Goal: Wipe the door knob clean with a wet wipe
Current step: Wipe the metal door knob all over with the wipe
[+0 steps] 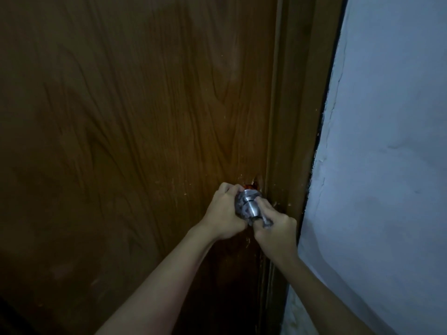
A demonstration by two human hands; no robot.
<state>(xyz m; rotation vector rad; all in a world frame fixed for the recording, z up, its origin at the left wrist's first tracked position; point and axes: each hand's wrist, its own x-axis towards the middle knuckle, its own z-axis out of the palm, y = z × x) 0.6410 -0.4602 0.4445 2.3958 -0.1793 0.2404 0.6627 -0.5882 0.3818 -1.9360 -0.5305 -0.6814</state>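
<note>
A round silver door knob (251, 206) sticks out of the brown wooden door (135, 131) near its right edge. A crumpled wet wipe (242, 206) is pressed over the knob's left side, and another bit of the wipe shows under the knob by my right fingers. My left hand (223, 211) grips the knob's left side with the wipe under its fingers. My right hand (275, 226) pinches the wipe against the knob's lower right side. Part of the knob is hidden by both hands.
The brown door frame (290, 141) runs just right of the knob. A pale, rough wall (387, 165) fills the right side. The door surface above the knob is chipped and scratched. The scene is dim.
</note>
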